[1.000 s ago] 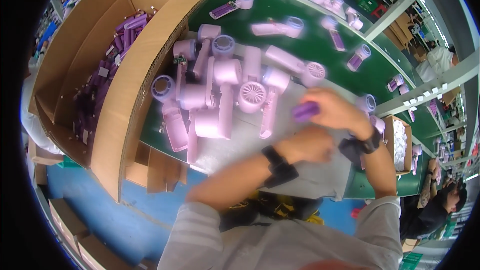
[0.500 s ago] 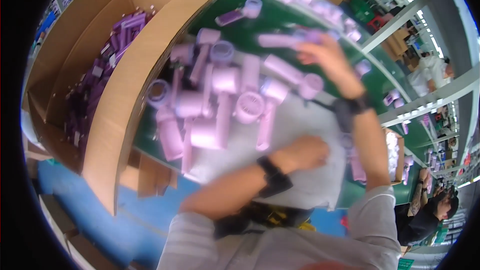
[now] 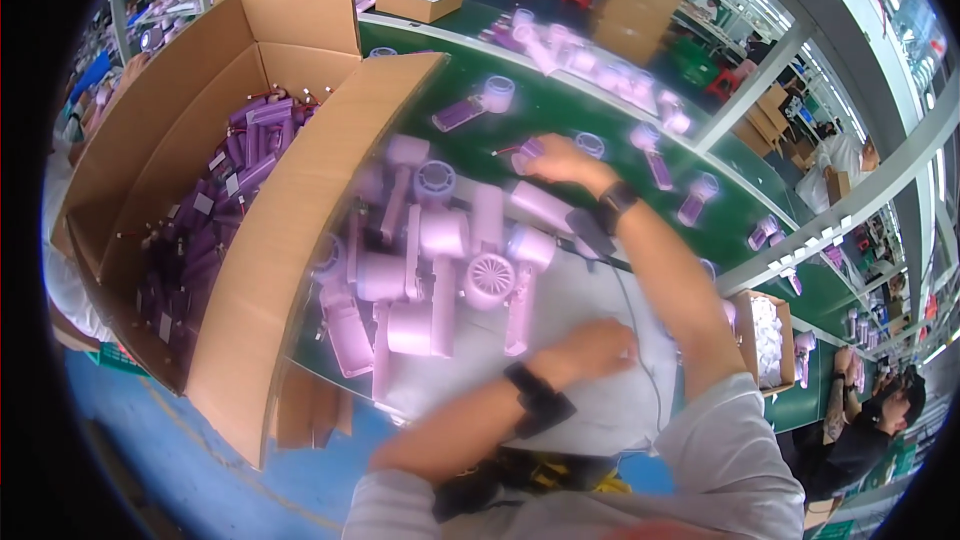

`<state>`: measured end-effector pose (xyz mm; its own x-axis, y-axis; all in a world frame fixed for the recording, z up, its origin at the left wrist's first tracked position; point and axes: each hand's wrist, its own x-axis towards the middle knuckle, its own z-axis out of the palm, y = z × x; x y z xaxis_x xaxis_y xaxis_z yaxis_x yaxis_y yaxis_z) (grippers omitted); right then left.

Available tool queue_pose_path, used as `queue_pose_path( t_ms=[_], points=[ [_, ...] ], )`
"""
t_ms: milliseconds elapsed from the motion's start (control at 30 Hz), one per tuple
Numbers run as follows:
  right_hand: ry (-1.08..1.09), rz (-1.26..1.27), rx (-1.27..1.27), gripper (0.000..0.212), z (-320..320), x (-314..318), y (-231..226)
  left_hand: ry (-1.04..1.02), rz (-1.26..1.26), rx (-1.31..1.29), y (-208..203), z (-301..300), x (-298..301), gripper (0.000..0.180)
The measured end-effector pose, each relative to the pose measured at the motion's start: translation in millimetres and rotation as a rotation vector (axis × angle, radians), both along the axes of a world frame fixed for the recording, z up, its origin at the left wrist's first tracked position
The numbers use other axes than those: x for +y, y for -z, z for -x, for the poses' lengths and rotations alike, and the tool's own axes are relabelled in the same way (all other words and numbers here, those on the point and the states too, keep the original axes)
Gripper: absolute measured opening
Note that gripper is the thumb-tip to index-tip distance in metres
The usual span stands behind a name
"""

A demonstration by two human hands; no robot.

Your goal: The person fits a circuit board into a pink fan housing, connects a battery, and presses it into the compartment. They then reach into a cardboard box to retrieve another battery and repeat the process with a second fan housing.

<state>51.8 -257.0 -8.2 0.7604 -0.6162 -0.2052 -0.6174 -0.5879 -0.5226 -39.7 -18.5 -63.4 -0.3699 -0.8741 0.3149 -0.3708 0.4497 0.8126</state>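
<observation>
My right hand (image 3: 562, 160) reaches over the green conveyor belt, fingers closed on a small purple battery pack (image 3: 527, 154) with a thin wire sticking out. Just beyond it lies a fan head (image 3: 590, 145), its lower part hidden by the hand. My left hand (image 3: 597, 348), slightly blurred, is curled above the grey mat (image 3: 560, 390); whatever its fingers may hold is hidden. Left of both hands stands a pile of pink handheld fans (image 3: 440, 235), one with its round grille (image 3: 490, 281) facing up. A dark grey object (image 3: 590, 232) with a cable lies under my right forearm.
A large cardboard box (image 3: 310, 140) holding many purple battery packs (image 3: 215, 190) stands at left. More fans (image 3: 497, 98) lie along the belt (image 3: 600, 105). A metal frame post (image 3: 755, 80) rises at right, near a small carton of white pieces (image 3: 750, 340). Co-workers sit or stand nearby.
My right hand has moved left across the belt, to the purple piece it now holds. My left hand stays over the mat, still curled. The view has tilted upward.
</observation>
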Motion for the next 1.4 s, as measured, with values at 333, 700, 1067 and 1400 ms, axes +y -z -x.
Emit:
queue_pose_path(
  t_ms=[333,700,1067,1400],
  points=[
    [0.334,-0.308,-0.382,0.028,72,-3,-31,-0.011,-0.023,0.027,3,1,3,0.017],
    [0.312,-0.220,-0.407,0.015,213,2,-44,-0.007,-0.017,0.034,-5,0,-8,0.014],
    [0.334,0.166,-0.248,0.019,248,185,-44,-0.497,-0.217,0.472,-29,0,-5,0.049],
    [0.406,0.100,-0.537,0.026,243,208,-11,-0.220,-0.155,0.043,-21,-44,-4,0.028]
  ],
)
